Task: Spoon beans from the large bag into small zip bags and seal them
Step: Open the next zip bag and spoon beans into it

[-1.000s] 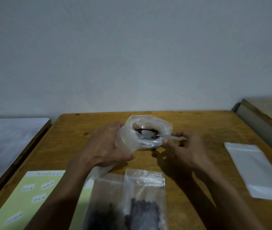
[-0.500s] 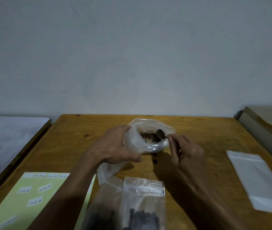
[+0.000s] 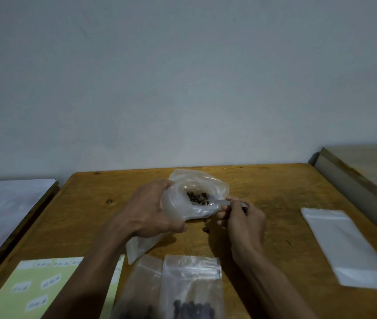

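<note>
A large clear plastic bag [image 3: 200,180] lies on the wooden table [image 3: 275,187] with dark beans [image 3: 197,196] showing in its open mouth. My left hand [image 3: 150,210] grips the bag's left side and holds the mouth open. My right hand [image 3: 242,219] pinches the handle of a clear plastic spoon [image 3: 219,203], whose bowl is inside the bag mouth among the beans. Two small zip bags [image 3: 191,286] holding dark beans lie near the front edge. A flat empty zip bag [image 3: 346,247] lies to the right.
A yellow label sheet [image 3: 33,288] with white stickers lies at the front left. Two loose beans [image 3: 206,230] sit on the table below the bag. A white-topped surface [image 3: 1,212] adjoins on the left, a raised board [image 3: 358,180] on the right.
The view shifted slightly. My right hand turned the spoon and brought it back into the bag mouth; my left hand kept its grip on the bag.
</note>
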Tool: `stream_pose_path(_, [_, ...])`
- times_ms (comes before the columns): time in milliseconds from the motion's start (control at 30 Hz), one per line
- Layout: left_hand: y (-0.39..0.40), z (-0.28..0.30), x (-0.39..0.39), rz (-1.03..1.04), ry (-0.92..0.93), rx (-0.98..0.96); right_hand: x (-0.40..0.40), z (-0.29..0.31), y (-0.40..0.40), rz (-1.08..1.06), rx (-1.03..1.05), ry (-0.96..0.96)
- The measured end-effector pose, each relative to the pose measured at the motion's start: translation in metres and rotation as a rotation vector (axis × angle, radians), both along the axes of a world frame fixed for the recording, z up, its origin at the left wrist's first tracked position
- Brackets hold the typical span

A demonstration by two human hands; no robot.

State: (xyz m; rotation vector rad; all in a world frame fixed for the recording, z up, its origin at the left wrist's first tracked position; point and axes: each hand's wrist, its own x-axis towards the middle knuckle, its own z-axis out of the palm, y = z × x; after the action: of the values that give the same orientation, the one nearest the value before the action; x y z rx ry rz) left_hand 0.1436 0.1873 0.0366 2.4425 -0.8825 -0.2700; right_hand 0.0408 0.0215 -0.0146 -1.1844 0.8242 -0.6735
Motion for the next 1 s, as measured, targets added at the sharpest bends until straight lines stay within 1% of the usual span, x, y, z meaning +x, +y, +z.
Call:
stream_pose_path(67, [0.002, -0.004, 0.003, 0.028, 0.013, 0.021, -0.003, 0.006, -0.006, 0.003, 0.025, -0.029])
stream_pose_path(133, [0.004, -0.010, 0.005, 0.047, 0.028, 0.032, -0.007, 0.013, -0.010, 0.009, 0.006, -0.040])
stream_pose_path(300, [0.003, -0.018, 0.009, 0.067, 0.039, -0.034, -0.019, 0.034, -0.012, 0.058, -0.038, -0.124])
stream_pose_path(400, [0.003, -0.020, 0.010, 0.055, 0.036, -0.056, -0.024, 0.046, -0.005, 0.138, -0.103, -0.151])
stream_pose_path(467, [0.003, -0.020, 0.010, 0.052, 0.032, -0.058, -0.026, 0.047, 0.003, 0.220, -0.252, -0.125])
stream_pose_path(533, [0.004, -0.020, 0.010, 0.051, 0.020, -0.046, -0.028, 0.044, 0.009, 0.288, -0.487, -0.096])
stream_pose_path(567, [0.003, -0.020, 0.010, 0.047, 0.014, -0.042, -0.028, 0.042, 0.009, 0.279, -0.601, -0.098])
stream_pose_path(633, [0.003, -0.020, 0.011, 0.054, 0.025, -0.051, -0.026, 0.033, 0.002, 0.155, -0.820, -0.106])
stream_pose_path(700, [0.002, -0.020, 0.009, 0.067, 0.032, -0.058, -0.020, 0.020, -0.010, 0.043, -1.044, -0.050])
stream_pose_path(733, [0.002, -0.020, 0.008, 0.068, 0.028, -0.058, -0.016, 0.012, -0.013, 0.049, -1.110, 0.000])
stream_pose_path(767, [0.002, -0.020, 0.007, 0.064, 0.021, -0.058, -0.013, 0.004, -0.013, 0.086, -1.126, 0.051])
stream_pose_path(833, [0.001, -0.018, 0.005, 0.055, 0.016, -0.060, -0.010, -0.007, -0.006, 0.134, -1.049, 0.124])
stream_pose_path(900, [-0.001, -0.016, 0.004, 0.033, 0.008, -0.064, -0.009, -0.012, 0.003, 0.114, -0.876, 0.137])
stream_pose_path(933, [-0.002, -0.014, 0.003, 0.022, 0.006, -0.067, -0.007, -0.013, 0.006, 0.108, -0.751, 0.135])
stream_pose_path(1000, [-0.004, -0.012, 0.002, 0.004, 0.007, -0.076, -0.003, -0.011, 0.011, 0.119, -0.395, 0.096])
